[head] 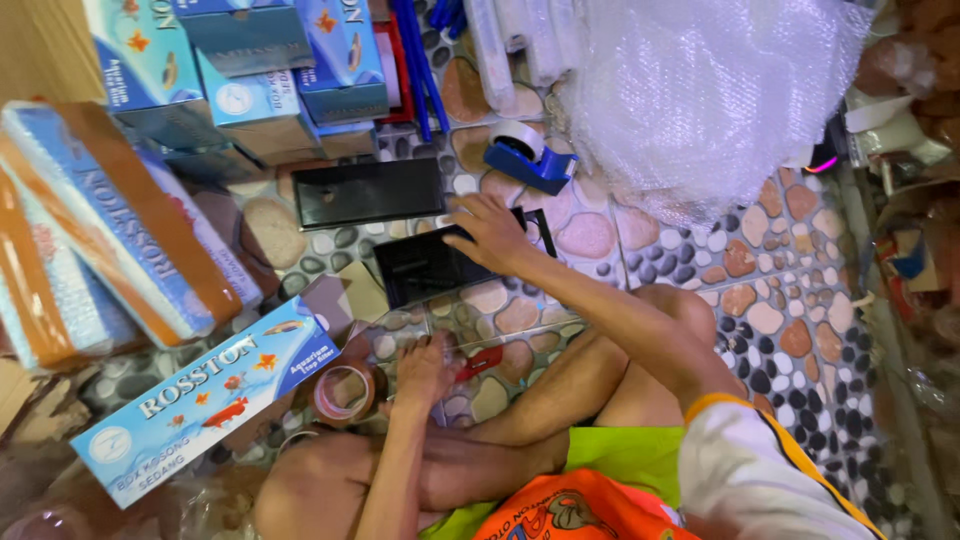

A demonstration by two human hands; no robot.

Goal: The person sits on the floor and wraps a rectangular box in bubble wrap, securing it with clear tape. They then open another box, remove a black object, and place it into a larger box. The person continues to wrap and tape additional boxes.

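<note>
Black rectangular trays, two of them, lie on the pebble-patterned tile floor (780,300): the nearer black tray (425,268) sits in front of the person's knees, and the second black tray (368,192) lies just beyond it toward the far edge of the floor. What either holds cannot be told. The right hand (490,232) rests flat on the nearer tray's right end, fingers spread and closed on nothing. The left hand (425,368) is curled down at a small red-handled tool (480,362) on the floor; whether it grips the tool cannot be told. Just left of that hand stands one roll of brown packing tape (342,393). One blue tape dispenser (528,155) sits beyond the trays, beside a heap of clear bubble wrap (700,90). One long blue printed carton (205,400) lies at the near left, shut, and a stack of blue cartons (250,70) fills the far left corner, its count unclear.
</note>
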